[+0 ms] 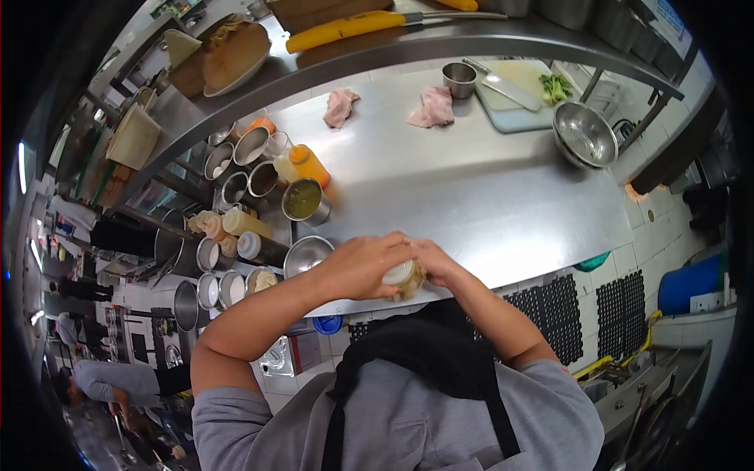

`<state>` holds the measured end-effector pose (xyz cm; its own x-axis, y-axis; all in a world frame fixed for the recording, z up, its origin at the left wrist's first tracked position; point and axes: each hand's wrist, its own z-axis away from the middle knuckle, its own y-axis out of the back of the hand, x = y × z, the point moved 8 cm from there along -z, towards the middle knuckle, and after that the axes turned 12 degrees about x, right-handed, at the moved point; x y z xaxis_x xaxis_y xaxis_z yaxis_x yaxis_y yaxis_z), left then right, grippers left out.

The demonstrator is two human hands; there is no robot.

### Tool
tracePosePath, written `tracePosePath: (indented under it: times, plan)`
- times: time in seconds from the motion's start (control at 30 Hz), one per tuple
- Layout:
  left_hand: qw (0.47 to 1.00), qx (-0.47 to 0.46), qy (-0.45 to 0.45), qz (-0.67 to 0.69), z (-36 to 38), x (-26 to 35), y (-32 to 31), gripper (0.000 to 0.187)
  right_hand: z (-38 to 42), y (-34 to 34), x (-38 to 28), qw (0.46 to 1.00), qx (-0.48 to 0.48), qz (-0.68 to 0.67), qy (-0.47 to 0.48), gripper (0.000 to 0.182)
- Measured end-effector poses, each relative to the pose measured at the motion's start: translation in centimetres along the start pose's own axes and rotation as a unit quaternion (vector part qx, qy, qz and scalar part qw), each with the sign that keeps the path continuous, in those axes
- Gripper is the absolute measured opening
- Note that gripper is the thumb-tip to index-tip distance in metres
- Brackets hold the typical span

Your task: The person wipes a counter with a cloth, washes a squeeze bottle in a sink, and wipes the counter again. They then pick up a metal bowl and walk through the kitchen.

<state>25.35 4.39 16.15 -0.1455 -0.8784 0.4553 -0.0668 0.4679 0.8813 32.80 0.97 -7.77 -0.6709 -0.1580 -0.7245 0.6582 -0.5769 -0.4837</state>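
Close to my body, at the near edge of the steel table, both hands are around a small clear jar (403, 278) with a whitish round end and pale brownish contents. My left hand (367, 265) wraps over it from the left, closed. From the other side my right hand (437, 263) grips it, its fingertips partly hidden behind the jar and meeting the left fingers. A steel bowl (309, 255) stands just left of my left hand. Farther left is a steel cup (305, 201) of greenish liquid, beside an orange squeeze bottle (309, 165).
Two crumpled pinkish cloths (430, 108) lie at the back of the table (471, 196). A cutting board (512, 118) bears a knife (510, 90) and greens (556, 89). Stacked steel bowls (585, 135) sit at right. An overhead shelf (377, 49) crosses the far side. People work at far left.
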Motion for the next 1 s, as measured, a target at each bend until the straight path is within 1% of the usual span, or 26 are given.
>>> tracePosePath:
  times: [0.03,0.07,0.1,0.13,0.17,0.2,0.23,0.3,0.37,0.4,0.43,0.47,0.5,0.57,0.6,0.67,0.77,0.8,0.83,0.87,0.9,0.97,1.0]
  plan:
    - [1.000,-0.030,0.002,-0.005,0.2,-0.1,-0.4,0.059,-0.4,0.6,0.4,0.995,0.032,0.095,0.006,0.030]
    - [0.999,-0.028,0.019,0.021,0.4,-0.5,-0.3,0.058,-0.5,0.9,0.4,0.980,0.063,0.188,0.010,0.031]
    - [0.999,-0.022,0.024,0.021,0.7,-1.0,0.0,0.058,-0.4,0.9,0.1,0.979,0.058,0.194,0.008,0.031]
    - [0.999,0.008,0.018,0.038,1.0,-1.4,0.7,0.058,-0.2,1.7,-2.0,0.943,0.102,0.296,0.116,0.032]
    - [0.998,0.040,0.015,0.054,1.5,-2.2,1.4,0.059,0.3,2.1,-3.9,0.884,0.138,0.389,0.221,0.034]
    - [0.995,0.074,0.038,0.048,2.0,-3.7,2.2,0.056,0.7,3.6,-5.3,0.815,0.222,0.435,0.312,0.037]
    - [0.992,0.116,0.037,0.034,2.7,-4.8,3.9,0.056,1.4,5.0,-6.2,0.733,0.295,0.468,0.396,0.040]
    - [0.980,0.190,0.053,-0.010,4.6,-7.2,7.9,0.057,3.3,5.5,-9.3,0.822,0.257,0.428,0.275,0.044]
    - [0.961,0.256,0.065,-0.082,6.8,-9.3,12.5,0.062,4.7,6.3,-10.1,0.735,0.262,0.551,0.294,0.046]
    - [0.956,0.267,0.097,-0.071,7.9,-11.4,14.3,0.061,4.4,7.5,-9.0,0.739,0.252,0.552,0.292,0.046]
    - [0.947,0.276,0.136,-0.095,9.2,-12.9,16.0,0.061,4.2,7.9,-7.3,0.663,0.217,0.641,0.320,0.052]
    - [0.935,0.285,0.171,-0.119,10.3,-14.2,17.7,0.060,4.1,7.6,-5.6,0.574,0.182,0.720,0.344,0.058]
    - [0.935,0.286,0.173,-0.121,11.3,-15.3,18.8,0.060,4.2,7.3,-4.4,0.574,0.180,0.720,0.346,0.058]
    - [0.904,0.305,0.231,-0.189,13.7,-18.4,20.8,0.060,4.1,7.3,-2.9,0.547,0.221,0.740,0.323,0.068]
    - [0.904,0.306,0.232,-0.190,14.3,-19.5,21.2,0.060,3.9,7.5,-2.6,0.553,0.214,0.743,0.311,0.073]
    - [0.879,0.263,0.340,-0.205,16.2,-23.3,21.1,0.062,3.4,7.9,-2.5,0.556,0.213,0.742,0.309,0.073]
    - [0.881,0.242,0.347,-0.210,17.9,-28.5,18.2,0.064,3.3,7.9,-2.5,0.558,0.211,0.746,0.297,0.073]
    - [0.881,0.243,0.347,-0.210,18.2,-29.3,17.2,0.064,3.3,7.9,-2.5,0.558,0.209,0.748,0.293,0.073]
    - [0.888,0.216,0.349,-0.206,18.0,-30.2,15.8,0.065,3.3,7.8,-2.6,0.557,0.208,0.750,0.290,0.073]
    - [0.895,0.189,0.349,-0.202,17.6,-30.7,14.8,0.066,3.2,7.8,-2.7,0.555,0.208,0.751,0.291,0.073]
    - [0.895,0.191,0.349,-0.201,17.3,-31.0,14.2,0.066,3.2,7.8,-2.7,0.555,0.208,0.753,0.286,0.073]
    - [0.897,0.123,0.364,-0.220,16.6,-31.5,12.6,0.067,3.2,7.7,-2.6,0.554,0.206,0.756,0.282,0.073]
    - [0.896,0.124,0.366,-0.218,16.2,-31.4,12.3,0.067,3.2,7.7,-2.6,0.557,0.208,0.753,0.281,0.073]
